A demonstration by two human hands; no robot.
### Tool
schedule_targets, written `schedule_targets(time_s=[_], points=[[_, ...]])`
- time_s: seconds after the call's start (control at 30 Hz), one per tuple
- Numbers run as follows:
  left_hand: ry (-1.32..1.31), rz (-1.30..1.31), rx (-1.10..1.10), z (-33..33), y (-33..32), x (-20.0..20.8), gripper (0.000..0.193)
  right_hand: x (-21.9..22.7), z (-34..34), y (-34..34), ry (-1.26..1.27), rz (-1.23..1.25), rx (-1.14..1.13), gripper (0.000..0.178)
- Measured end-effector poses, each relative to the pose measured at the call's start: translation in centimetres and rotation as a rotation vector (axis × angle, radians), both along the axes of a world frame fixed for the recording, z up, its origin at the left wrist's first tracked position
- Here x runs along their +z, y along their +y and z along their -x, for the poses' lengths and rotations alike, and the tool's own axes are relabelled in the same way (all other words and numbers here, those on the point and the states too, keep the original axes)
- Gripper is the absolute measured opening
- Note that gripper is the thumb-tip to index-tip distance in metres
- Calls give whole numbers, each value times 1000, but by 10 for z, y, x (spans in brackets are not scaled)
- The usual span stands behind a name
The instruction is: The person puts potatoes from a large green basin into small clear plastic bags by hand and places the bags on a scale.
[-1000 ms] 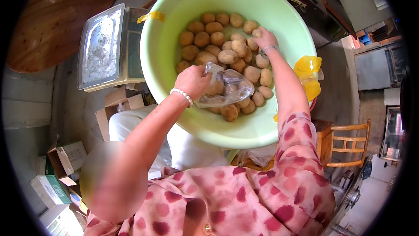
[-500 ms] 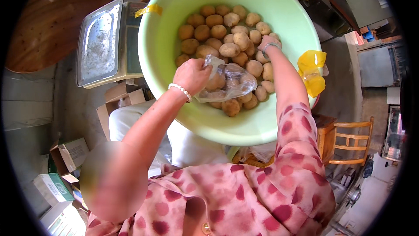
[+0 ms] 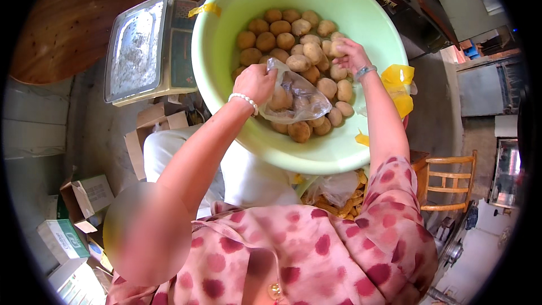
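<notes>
Holding clear bag [image 3: 302, 106] with left hand [image 3: 256, 84], potato [image 3: 337, 49] with right hand [image 3: 354, 59]

Left: fingers clamped together on the bag's upper edge, back of hand facing up. Bag sags to the right over the loose potatoes [image 3: 297, 63], film crumpled. Brown shapes show through it; can't tell which sit inside and which lie under

Right: thumb and fingers bent around 1 potato at the right side of the pile. Can't tell if it's clear of its neighbours

Potatoes: piled on the bottom of the big pale green tub [image 3: 375, 14], mostly toward its left and middle. Bag and both hands are over the tub

Wrists: white bead bracelet [image 3: 244, 101] on left, grey band [image 3: 366, 72] on right

Around: yellow tape [image 3: 205, 9] on tub rim upper left, yellow plastic [image 3: 398, 89] on its right side. Scale [image 3: 134, 45] with metal pan just beside the tub, left. Wooden chair [image 3: 450, 183] off to the right, open cardboard box [image 3: 155, 130] below the scale
</notes>
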State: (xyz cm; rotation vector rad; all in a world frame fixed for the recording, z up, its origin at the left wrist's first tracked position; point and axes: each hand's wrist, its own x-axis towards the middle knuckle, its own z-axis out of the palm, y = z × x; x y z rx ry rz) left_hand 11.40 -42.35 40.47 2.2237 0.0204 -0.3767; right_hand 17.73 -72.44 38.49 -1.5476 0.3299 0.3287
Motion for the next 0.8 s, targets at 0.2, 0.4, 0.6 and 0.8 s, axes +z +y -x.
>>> schedule_targets(time_s=[0.2,0.4,0.6,0.8], points=[[-61,63,-5,-5,-2,-8,35,20,48,89,118,378,857,39],[-115,144,-13,-9,-4,-20,33,-27,65,119,-324,1239,797,29],[-124,146,-8,-9,-4,-18,33,-7,76,113,-181,1364,729,25],[-156,141,-7,-8,-3,-16,33,4,92,85,-327,1413,346,37]])
